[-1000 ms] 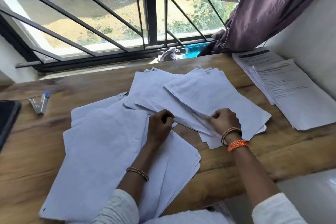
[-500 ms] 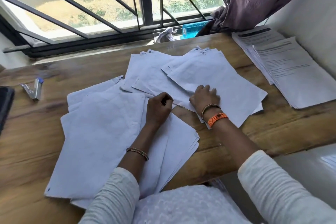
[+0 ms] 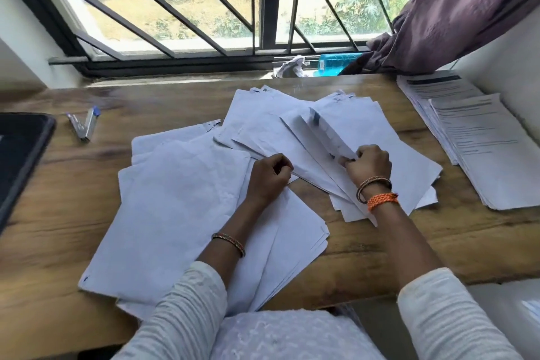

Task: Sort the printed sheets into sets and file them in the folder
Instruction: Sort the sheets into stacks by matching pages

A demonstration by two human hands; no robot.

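Right hand [image 3: 368,166] has lifted a sheet's [image 3: 327,133] edge.

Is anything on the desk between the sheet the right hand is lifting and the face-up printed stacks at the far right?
Nothing visible. The right hand pinches the lifted sheet by its corner; between it and the printed stacks lie only the fanned sheets and bare desk.

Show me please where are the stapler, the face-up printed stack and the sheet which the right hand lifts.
stapler [image 3: 84,126]: head view, on its open metal body.
face-up printed stack [image 3: 493,155]: head view, middle of the top page.
lifted sheet [image 3: 324,131]: head view, on its raised folded part.
right hand [image 3: 369,165]: head view, back of the hand.
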